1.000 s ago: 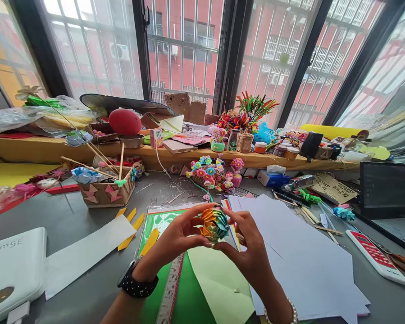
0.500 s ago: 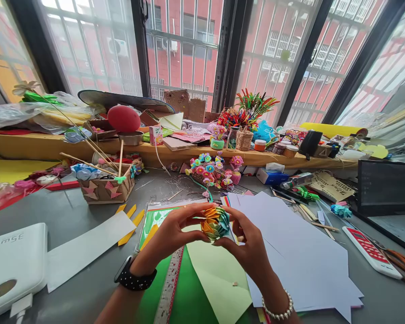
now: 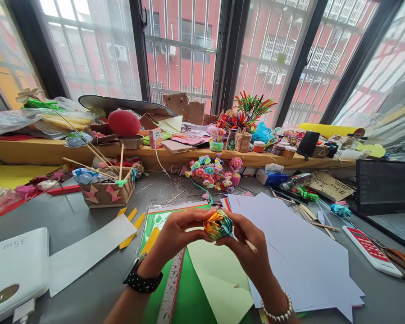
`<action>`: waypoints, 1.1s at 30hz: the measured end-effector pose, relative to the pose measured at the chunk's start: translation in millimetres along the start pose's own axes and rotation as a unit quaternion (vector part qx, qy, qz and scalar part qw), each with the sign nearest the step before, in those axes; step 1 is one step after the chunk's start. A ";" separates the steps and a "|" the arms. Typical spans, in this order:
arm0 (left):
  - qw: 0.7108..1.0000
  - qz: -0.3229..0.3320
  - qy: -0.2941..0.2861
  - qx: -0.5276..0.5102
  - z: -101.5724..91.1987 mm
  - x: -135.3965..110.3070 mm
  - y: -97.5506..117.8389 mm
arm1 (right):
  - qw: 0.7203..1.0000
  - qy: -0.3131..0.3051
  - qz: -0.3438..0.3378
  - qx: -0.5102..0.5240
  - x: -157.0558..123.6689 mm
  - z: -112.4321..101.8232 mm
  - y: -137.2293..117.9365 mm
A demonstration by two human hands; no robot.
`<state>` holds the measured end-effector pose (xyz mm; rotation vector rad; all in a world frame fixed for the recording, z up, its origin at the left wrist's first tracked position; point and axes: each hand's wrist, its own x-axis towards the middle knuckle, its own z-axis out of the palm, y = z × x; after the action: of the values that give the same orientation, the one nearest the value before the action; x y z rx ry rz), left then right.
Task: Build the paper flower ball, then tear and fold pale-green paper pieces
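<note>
A folded paper flower [image 3: 218,224] in orange, pale green and teal is held up between both hands above the desk. My left hand [image 3: 185,229], with a watch at its wrist, curls its fingers and thumb round the flower's left side. On the right side my right hand [image 3: 248,238] grips the flower the same way. The end of a thin wooden stick [image 3: 251,246] pokes out beside the right palm; whether it joins the flower is hidden. Below lie a pale green sheet [image 3: 219,274], a patterned ruler [image 3: 171,288] and a green sheet [image 3: 192,297].
White paper sheets [image 3: 303,261] spread to the right, with a calculator [image 3: 371,249] and a laptop [image 3: 383,189] beyond. At left are a power bank [image 3: 20,265], a white strip [image 3: 90,254] and a cardboard box [image 3: 109,193] of sticks. Pipe-cleaner flowers [image 3: 209,171] stand behind.
The flower has turned slightly in the fingers and shifted a little right. The stick's end now shows beside the right palm. The left wrist has moved slightly right.
</note>
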<state>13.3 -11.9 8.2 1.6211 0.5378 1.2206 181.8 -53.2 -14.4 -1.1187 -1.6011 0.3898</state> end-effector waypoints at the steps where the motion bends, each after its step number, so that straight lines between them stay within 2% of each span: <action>1: 1.000 0.002 0.004 0.001 0.4 0.0 -0.4 | 1.000 0.004 0.002 0.002 -0.1 -0.1 0.3; 10: 0.999 0.008 -0.005 0.053 -2.5 2.1 -2.8 | 1.000 0.011 0.013 0.022 1.8 0.4 -2.3; 14: 0.999 -0.029 -0.021 0.002 -2.6 2.0 -1.5 | 0.998 -0.028 0.010 0.051 6.4 -6.7 -3.3; 17: 0.994 -0.066 -0.057 -0.063 -1.3 2.1 0.8 | 0.996 -0.062 0.010 0.062 8.1 -11.4 -3.8; 22: 0.982 -0.091 -0.116 -0.119 4.2 1.5 4.9 | 0.997 -0.035 0.020 0.063 5.6 -8.0 -1.9; 28: 0.993 -0.070 -0.081 -0.051 4.7 -0.2 6.7 | 0.997 -0.057 0.007 0.052 4.6 -8.8 -4.0; 33: 0.997 -0.038 -0.063 -0.001 2.2 -0.2 7.6 | 0.998 -0.059 -0.036 0.015 5.6 -11.6 -6.2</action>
<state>13.7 -16.1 14.9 1.6481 0.5143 1.0556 189.5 -55.1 -2.5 -1.0287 -1.7277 0.4376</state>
